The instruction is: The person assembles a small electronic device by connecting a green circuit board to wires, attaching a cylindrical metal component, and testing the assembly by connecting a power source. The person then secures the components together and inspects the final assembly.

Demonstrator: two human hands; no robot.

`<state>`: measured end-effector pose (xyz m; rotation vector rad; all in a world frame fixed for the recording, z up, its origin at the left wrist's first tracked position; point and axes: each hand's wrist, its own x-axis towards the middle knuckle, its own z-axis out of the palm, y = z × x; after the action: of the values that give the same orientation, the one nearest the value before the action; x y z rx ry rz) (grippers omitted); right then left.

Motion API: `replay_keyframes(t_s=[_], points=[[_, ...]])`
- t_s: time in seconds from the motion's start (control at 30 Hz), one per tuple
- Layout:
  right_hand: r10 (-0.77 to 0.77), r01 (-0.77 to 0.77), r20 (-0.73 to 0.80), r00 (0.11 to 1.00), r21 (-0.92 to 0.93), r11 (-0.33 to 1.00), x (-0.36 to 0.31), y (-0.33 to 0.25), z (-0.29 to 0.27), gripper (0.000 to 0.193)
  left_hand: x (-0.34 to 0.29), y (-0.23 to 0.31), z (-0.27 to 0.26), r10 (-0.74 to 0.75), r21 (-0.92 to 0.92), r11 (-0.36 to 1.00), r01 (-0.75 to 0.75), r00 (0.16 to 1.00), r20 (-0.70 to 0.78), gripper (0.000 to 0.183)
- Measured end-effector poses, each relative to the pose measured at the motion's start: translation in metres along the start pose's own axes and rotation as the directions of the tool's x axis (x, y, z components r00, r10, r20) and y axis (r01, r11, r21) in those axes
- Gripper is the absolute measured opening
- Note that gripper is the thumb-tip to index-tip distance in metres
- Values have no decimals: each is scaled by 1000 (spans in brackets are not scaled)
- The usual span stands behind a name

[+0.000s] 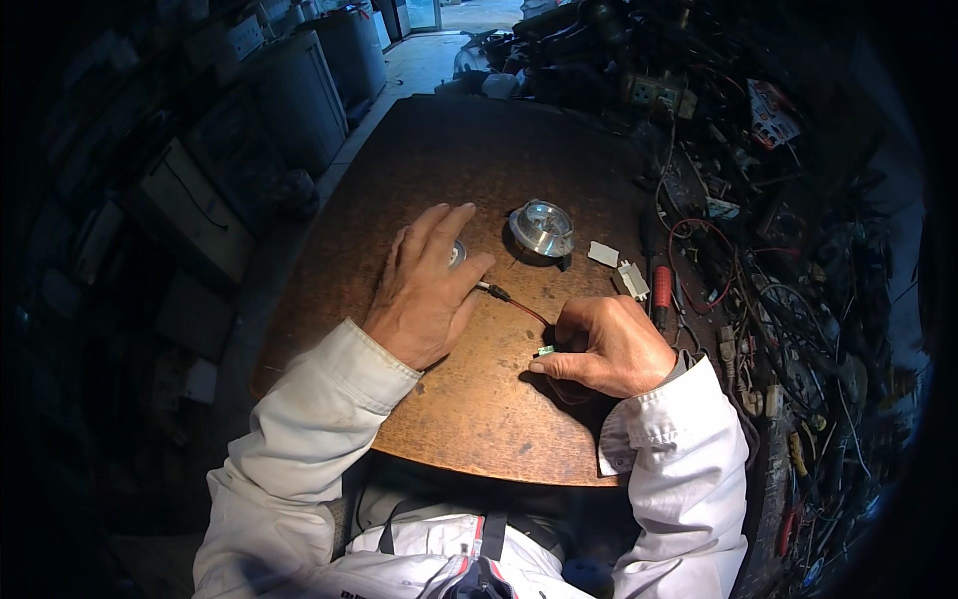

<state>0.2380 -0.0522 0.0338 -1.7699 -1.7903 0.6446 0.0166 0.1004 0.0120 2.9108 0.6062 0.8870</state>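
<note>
My left hand (424,285) lies over the table with its fingers stretched out. It partly covers a small round silvery piece (458,254), of which only an edge shows beside the fingers. Near the left thumb a black connector (494,291) sits on a thin dark red wire (527,308) that runs to my right hand (614,349). Thumb and fingers of that hand pinch a small green circuit board (545,350). Beyond the hands stands a round metal lamp housing (541,230) with a clear front. Two white plastic casing pieces (603,254) (634,281) lie to its right.
A red-handled tool (663,287) lies along the right side of the brown wooden table (479,419). Tangled cables and parts (788,329) crowd the right. Grey cabinets (299,100) stand in the dark at the far left.
</note>
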Motion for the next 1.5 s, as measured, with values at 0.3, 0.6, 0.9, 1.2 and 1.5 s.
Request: replay_keyframes(t_s=[0.3, 0.6, 0.9, 1.2, 1.5], points=[[-74, 92, -357, 931, 36, 995, 9, -5, 25, 38, 4, -4, 9, 21, -83, 996, -20, 1000, 10, 16], [-126, 188, -398, 909, 120, 975, 13, -2, 39, 19, 7, 1, 8, 129, -287, 949, -131, 991, -24, 19], [-253, 277, -488, 836, -22, 960, 16, 0, 47, 18, 8, 0, 11, 167, -337, 924, -182, 983, -72, 23], [-360, 316, -494, 792, -174, 933, 16, 2, 45, 14, 6, -1, 14, 188, -317, 927, -199, 980, -65, 24], [-253, 191, -545, 800, -168, 967, 11, 3, 34, 10, 3, -12, 6, -1, -325, 945, -26, 997, -83, 15]])
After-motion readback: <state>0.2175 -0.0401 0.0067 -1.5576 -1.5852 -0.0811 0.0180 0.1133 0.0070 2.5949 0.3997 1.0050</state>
